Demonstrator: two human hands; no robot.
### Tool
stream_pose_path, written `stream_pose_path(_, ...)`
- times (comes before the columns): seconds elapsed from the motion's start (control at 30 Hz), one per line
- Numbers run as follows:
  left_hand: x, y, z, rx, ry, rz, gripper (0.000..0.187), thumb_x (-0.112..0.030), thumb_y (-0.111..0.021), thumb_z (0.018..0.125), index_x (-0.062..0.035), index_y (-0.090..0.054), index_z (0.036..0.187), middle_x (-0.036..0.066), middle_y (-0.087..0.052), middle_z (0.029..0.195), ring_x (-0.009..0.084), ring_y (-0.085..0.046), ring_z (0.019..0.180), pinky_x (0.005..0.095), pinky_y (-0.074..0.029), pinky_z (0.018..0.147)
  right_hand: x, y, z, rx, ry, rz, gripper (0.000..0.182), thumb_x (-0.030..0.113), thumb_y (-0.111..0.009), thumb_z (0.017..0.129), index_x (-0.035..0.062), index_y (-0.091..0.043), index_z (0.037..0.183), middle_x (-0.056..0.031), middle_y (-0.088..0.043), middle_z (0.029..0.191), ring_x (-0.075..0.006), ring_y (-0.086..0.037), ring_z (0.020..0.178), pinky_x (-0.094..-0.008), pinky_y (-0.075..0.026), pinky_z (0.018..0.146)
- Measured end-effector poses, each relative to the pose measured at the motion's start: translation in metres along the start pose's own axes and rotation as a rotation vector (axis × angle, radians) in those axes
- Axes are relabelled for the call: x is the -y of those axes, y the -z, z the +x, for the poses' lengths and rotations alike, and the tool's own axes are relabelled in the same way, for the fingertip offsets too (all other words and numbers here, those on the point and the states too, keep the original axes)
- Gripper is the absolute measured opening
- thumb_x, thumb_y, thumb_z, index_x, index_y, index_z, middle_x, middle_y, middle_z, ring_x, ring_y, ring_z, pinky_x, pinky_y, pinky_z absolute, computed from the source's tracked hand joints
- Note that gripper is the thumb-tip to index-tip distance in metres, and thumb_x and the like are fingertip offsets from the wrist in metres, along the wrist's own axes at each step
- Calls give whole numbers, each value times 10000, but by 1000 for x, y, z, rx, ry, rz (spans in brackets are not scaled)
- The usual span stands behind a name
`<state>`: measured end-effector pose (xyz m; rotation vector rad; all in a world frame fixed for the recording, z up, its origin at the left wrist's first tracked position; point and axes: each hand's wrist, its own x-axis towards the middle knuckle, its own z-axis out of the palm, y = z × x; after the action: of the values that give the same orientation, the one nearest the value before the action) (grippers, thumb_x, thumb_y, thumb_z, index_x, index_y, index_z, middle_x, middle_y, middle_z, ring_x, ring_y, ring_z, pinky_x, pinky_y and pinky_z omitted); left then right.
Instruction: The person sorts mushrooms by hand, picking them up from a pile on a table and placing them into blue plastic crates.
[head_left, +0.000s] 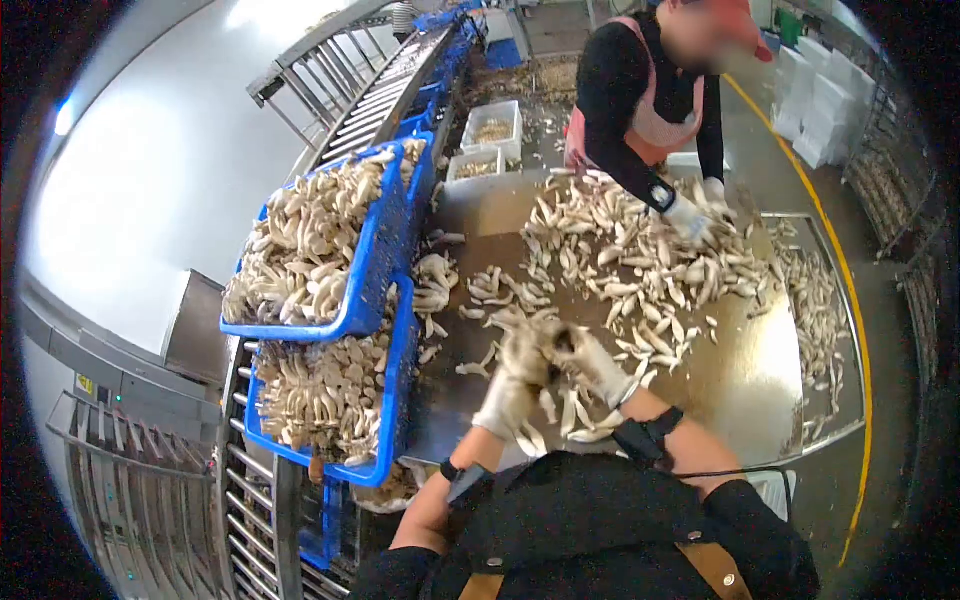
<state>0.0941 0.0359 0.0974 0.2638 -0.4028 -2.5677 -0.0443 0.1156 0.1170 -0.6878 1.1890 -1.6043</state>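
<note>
My left hand (508, 395), in a whitish glove, is closed around a clump of pale mushrooms (524, 350) above the metal table (450, 400). The clump is blurred by motion. Beside it is my right hand (598, 372), also gloved, its dark-stained fingertips near the clump; blur hides how the fingers are placed. Loose mushrooms (575, 412) lie just below my hands. A larger spread of single mushrooms (650, 270) covers the table farther ahead.
Two stacked blue crates (365, 270) full of mushrooms stand at the left on a roller conveyor (250, 490). Across the table a person in a pink apron (655, 135) reaches gloved hands into the mushrooms. White bins (492, 130) stand beyond; a mushroom-filled tray (815, 330) is at the right.
</note>
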Motion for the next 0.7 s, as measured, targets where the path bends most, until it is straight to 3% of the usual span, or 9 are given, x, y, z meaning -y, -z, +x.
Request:
stream_pose_path(0.1,6,-4,2,-207,-205,767,623,-138,-477,933,-158,-122,1445,46,-236,1482,170,-339,1286,338,-338,1032,-25,10,9,13,-26,0,205,22,-644,815,22,-559,1002,-20,-599,868,-83,-556,767,-237,-466,667)
stream_pose_path(0.17,1,-39,-1,-379,-273,369,602,-153,-465,947,-181,-131,1447,27,-250,1472,165,-340,1279,313,-318,1043,-11,0,-2,-16,-44,229,186,24,-630,832,18,-556,1003,-15,-580,836,-80,-545,739,-227,-463,637)
stream_pose_path(0.27,1,30,9,-37,-2,526,588,-293,-504,932,-142,-193,1408,62,-423,1311,163,-436,1174,407,-436,925,-27,0,5,-122,-71,115,193,34,-609,860,18,-539,1039,3,-521,789,-76,-527,705,-205,-460,628)
stream_pose_path(0.33,4,55,16,217,-353,1674,498,-178,-356,982,-156,-178,1447,32,-245,1472,146,-294,1299,284,-264,1072,-26,2,4,-87,-121,271,212,27,-593,866,27,-520,1066,-15,-549,817,-95,-559,697,-226,-496,628)
stream_pose_path(0.37,1,56,15,148,-242,852,492,-155,-335,980,-156,-182,1447,41,-241,1473,148,-312,1289,288,-284,1065,-23,6,4,-103,-99,269,222,29,-593,866,28,-513,1073,-19,-555,824,-100,-567,695,-231,-505,627)
stream_pose_path(0.43,-8,51,13,89,-239,781,481,-172,-326,983,-158,-193,1445,48,-276,1447,157,-373,1239,301,-367,998,-16,8,3,-146,-115,329,242,33,-605,849,30,-506,1070,-32,-575,850,-127,-596,688,-271,-540,631)
stream_pose_path(0.47,-6,70,13,92,-369,1525,477,-212,-337,989,-160,-200,1443,46,-315,1420,163,-416,1198,311,-431,938,-24,2,2,-137,-40,259,228,21,-607,831,34,-514,1039,-40,-573,838,-135,-585,670,-280,-526,623)
stream_pose_path(0.6,-7,17,7,-225,213,301,568,-375,-341,989,-118,-137,1452,61,-343,1419,172,-383,1243,307,-312,1029,-24,-3,12,-107,-146,355,281,-8,-604,808,18,-502,1068,-52,-572,870,-125,-561,715,-258,-483,671)
stream_pose_path(0.7,-19,27,10,17,-27,466,561,-326,-426,964,-104,-215,1434,62,-342,1413,187,-319,1315,353,-286,1078,-19,-16,8,-109,-137,254,261,6,-619,809,10,-521,1051,-42,-580,940,-117,-570,838,-249,-473,746)
